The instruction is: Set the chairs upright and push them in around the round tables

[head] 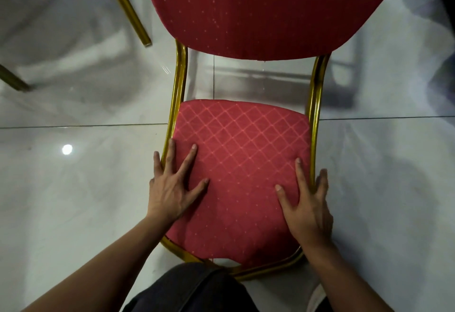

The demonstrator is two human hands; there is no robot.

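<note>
Chair [242,154] with a red seat and gold frame stands on the glossy tiled floor [73,188] directly below me, its backrest at the far side of the seat. My left hand [172,188] lies flat on the seat's left edge, fingers straight and spread, the outer fingers over the gold tube. My right hand [307,205] presses flat on the seat's right edge, fingers straight, the outer ones reaching past the frame. Neither grip curls round anything. Left of the chair, beyond the backrest, gold legs of another chair [128,8] show. I see no readable writing.
</note>
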